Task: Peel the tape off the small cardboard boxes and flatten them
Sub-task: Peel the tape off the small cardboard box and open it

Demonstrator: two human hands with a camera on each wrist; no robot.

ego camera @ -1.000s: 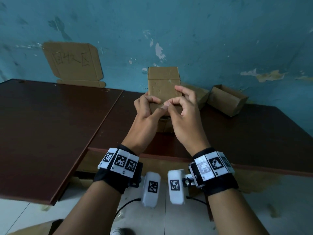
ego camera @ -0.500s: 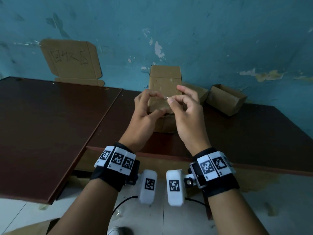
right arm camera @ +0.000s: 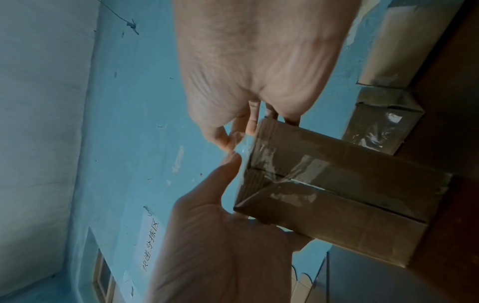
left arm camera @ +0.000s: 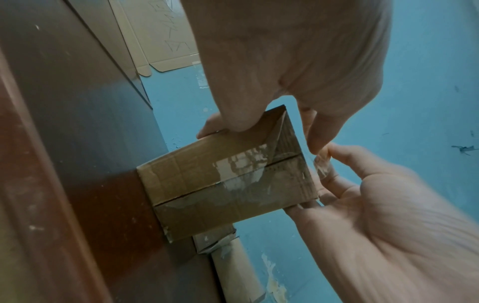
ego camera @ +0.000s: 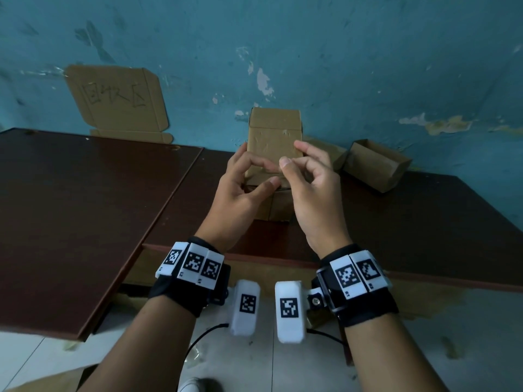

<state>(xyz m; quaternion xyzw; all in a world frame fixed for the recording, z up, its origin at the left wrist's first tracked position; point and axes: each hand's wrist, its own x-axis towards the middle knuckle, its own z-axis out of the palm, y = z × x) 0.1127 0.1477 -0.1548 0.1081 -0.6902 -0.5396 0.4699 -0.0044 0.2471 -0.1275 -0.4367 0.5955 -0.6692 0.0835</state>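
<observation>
A small brown cardboard box (ego camera: 271, 142) stands on the dark table, its seams covered with clear tape (right arm camera: 305, 164). My left hand (ego camera: 240, 190) grips the box's left side, thumb on the near face and fingers round the back. My right hand (ego camera: 308, 188) is at the box's near upper edge. Its thumb and forefinger pinch a loose end of the clear tape (right arm camera: 240, 141), which the left wrist view shows as a small scrap (left arm camera: 321, 167). The right hand's other fingers touch the box's right edge. My left forefinger tip lies close beside that pinch.
An open-topped box (ego camera: 376, 165) lies at the right by the blue wall, with another taped box (ego camera: 328, 154) behind the one I hold. A flattened carton with handwriting (ego camera: 116, 100) leans on the wall at the left. The brown table (ego camera: 85, 207) ends just before my wrists.
My thumbs were pressed together on the box a second ago and have since parted. The right hand has drawn its pinch of tape a little up and away from the box.
</observation>
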